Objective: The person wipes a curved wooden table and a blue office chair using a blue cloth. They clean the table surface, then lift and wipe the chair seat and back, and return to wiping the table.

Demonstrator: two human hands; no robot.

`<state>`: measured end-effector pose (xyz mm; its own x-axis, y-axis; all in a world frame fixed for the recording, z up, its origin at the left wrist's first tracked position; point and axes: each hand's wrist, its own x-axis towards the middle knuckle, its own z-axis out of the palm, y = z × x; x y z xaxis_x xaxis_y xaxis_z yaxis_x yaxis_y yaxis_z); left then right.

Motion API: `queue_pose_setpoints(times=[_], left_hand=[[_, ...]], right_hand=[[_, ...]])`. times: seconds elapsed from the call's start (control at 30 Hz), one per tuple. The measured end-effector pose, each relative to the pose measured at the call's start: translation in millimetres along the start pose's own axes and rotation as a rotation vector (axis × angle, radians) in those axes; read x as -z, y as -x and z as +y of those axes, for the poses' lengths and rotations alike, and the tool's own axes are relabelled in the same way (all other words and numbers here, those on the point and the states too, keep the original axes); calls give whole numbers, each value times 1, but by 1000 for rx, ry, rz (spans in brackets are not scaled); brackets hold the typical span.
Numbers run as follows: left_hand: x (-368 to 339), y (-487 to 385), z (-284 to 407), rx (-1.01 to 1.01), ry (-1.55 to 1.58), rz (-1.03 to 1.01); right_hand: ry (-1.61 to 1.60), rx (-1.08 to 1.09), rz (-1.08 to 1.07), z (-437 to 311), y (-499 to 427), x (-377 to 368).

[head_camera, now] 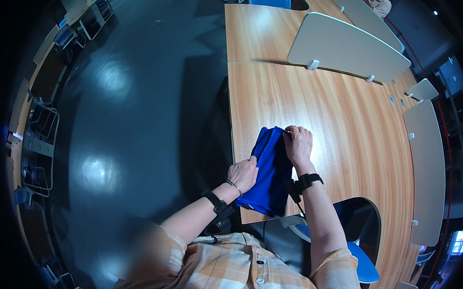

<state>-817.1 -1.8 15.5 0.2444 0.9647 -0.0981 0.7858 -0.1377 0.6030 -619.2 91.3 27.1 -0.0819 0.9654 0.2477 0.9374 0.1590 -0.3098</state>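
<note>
A blue cloth [270, 177], folded into a long bundle with dark edging, lies near the front left corner of a wood-grain desk [355, 150]. My left hand [244, 173] grips its left edge about midway along. My right hand [299, 144] holds the far right corner, fingers curled over the edge with a bit of dark fabric at the fingertips. The near end of the bundle lies close to the desk's front edge. Both wrists wear black straps, and the left one also has a metal bracelet.
Grey divider panels [348, 47] stand clipped along the desk's far side, with another [428, 172] at the right. A blue chair [362, 262] is tucked by the desk's curved cutout. Floor lies to the left, and another person [379, 4] is at the far top right.
</note>
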Motion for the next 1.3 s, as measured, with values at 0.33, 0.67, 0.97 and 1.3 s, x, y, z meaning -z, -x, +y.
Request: queue_pose_setpoints(times=[0.33, 0.67, 0.97, 1.3], left_hand=[[-1, 4, -8, 37, 160, 84], [-1, 9, -7, 104, 202, 77], [15, 18, -7, 151, 81, -14], [28, 49, -13, 74, -32, -365]], right_hand=[[31, -29, -126, 5, 14, 1], [122, 48, -331, -22, -12, -10], [-123, -87, 62, 20, -7, -1], [-28, -314, -620, -4, 133, 46]])
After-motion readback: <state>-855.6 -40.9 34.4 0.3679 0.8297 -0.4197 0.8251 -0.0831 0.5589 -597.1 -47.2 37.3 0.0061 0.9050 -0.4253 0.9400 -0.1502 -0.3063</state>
